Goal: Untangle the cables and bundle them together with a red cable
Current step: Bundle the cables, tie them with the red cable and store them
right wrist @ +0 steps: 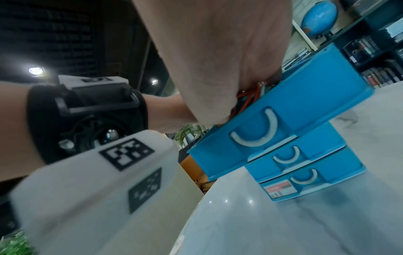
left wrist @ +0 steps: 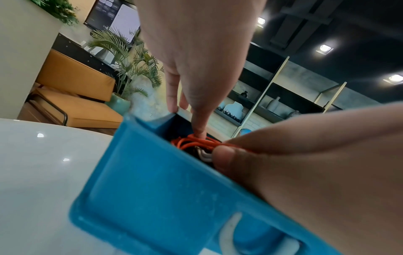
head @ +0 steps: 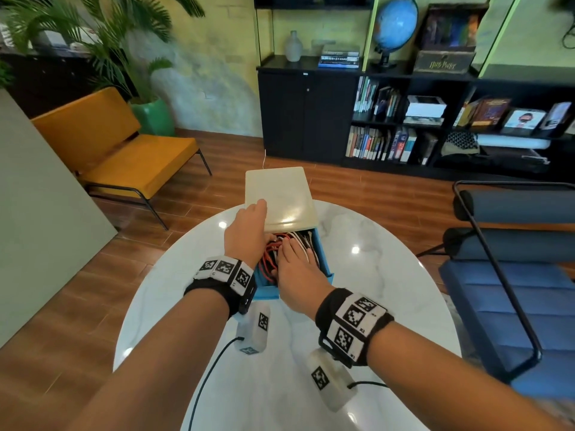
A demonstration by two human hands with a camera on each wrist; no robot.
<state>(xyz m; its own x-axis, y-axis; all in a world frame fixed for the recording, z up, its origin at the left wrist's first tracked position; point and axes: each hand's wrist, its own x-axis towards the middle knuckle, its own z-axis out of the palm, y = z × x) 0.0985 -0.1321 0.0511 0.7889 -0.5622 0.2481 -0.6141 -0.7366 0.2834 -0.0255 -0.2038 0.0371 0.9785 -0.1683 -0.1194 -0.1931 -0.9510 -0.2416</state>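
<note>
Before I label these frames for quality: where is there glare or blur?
Head view: sharp, lamp glare on the table and lid. Left wrist view: the drawer is soft up close. Right wrist view: the tag block is blurred; the drawer fronts are soft.

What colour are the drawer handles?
White, on blue drawer fronts; the drawer handles show best in the right wrist view.

Tangled red cables [head: 270, 259] and white cables [head: 303, 241] fill the open blue drawer [head: 325, 262].
</note>
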